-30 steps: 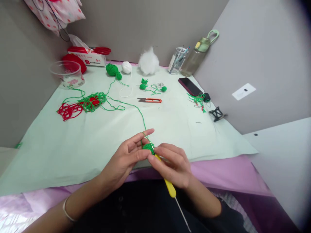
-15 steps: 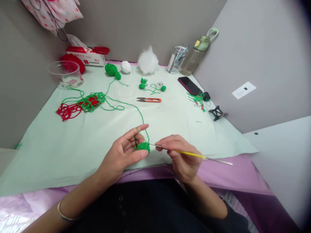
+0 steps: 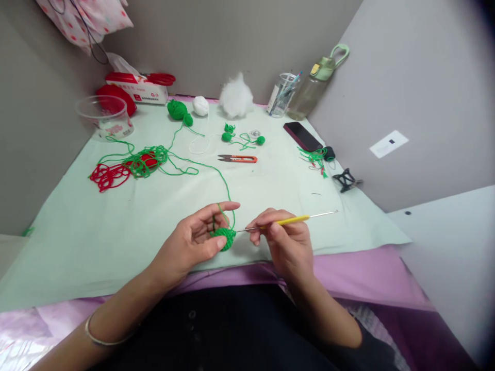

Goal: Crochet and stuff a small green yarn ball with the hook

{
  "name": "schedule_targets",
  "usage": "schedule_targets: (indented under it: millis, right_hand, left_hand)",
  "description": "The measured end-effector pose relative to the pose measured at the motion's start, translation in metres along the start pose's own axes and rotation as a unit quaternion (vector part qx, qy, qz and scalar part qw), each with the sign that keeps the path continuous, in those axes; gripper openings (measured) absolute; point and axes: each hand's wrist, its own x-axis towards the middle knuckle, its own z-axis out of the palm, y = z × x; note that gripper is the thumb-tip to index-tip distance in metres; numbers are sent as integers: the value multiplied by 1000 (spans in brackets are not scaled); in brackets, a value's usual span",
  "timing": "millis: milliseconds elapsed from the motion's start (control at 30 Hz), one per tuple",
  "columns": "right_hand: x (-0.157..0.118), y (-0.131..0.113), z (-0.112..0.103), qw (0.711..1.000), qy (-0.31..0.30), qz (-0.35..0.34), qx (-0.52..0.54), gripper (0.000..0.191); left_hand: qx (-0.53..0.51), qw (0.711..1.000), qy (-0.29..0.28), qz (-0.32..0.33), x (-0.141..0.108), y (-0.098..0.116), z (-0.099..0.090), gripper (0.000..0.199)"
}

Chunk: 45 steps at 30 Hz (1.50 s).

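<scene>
Near the table's front edge, my left hand (image 3: pixel 193 239) pinches a small rounded green crochet piece (image 3: pixel 228 240) between thumb and fingers. Its index finger is stretched out with green yarn (image 3: pixel 226 188) looped over it; that strand runs back across the table. My right hand (image 3: pixel 288 239) is closed around a crochet hook (image 3: pixel 296 220) with a yellow grip, held like a pen. The hook's thin metal tip meets the right edge of the green piece, and its other end points right and slightly up. Whether a loop sits on the tip is too small to tell.
Tangled green and red yarn (image 3: pixel 145 162) lies at left. Orange thread snips (image 3: pixel 237 158) rest mid-table, with small green crochet pieces (image 3: pixel 227 137) behind. Along the back are a plastic tub (image 3: pixel 102 116), green yarn ball (image 3: pixel 177 110), white stuffing (image 3: pixel 235 97) and bottle (image 3: pixel 309 93); a phone (image 3: pixel 302 136) lies right.
My right hand has turned, so the hook's rear end has swung up and left. The green piece has tilted in my left hand, showing more of its stitched face.
</scene>
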Motion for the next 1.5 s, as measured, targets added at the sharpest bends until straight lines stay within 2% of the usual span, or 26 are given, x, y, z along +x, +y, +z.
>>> schedule_targets:
  millis: [267, 433, 567, 667, 800, 967, 1333, 1500]
  right_hand:
    - [1, -2, 6, 999, 17, 33, 40, 12]
    - [0, 0, 7, 997, 27, 69, 39, 14]
    - [1, -1, 6, 996, 42, 72, 33, 15]
    - [3, -5, 5, 994, 57, 81, 38, 16]
    - [6, -10, 5, 993, 51, 96, 49, 16]
    - [7, -11, 3, 993, 39, 89, 62, 13]
    - [5, -10, 2, 993, 30, 96, 56, 14]
    - [5, -9, 3, 992, 29, 103, 70, 14]
  left_hand:
    - [75, 995, 22, 66, 1, 1, 8, 54]
    - [73, 995, 38, 61, 6, -2, 14, 55]
    - [75, 995, 23, 53, 6, -3, 12, 56]
    - [42, 999, -1, 25, 4, -3, 8, 53]
    - [-57, 998, -29, -24, 5, -3, 4, 48]
    - [-126, 990, -56, -27, 6, -3, 6, 40]
    - [-157, 984, -73, -31, 7, -3, 8, 35]
    - [-155, 985, -62, -30, 7, -3, 8, 34]
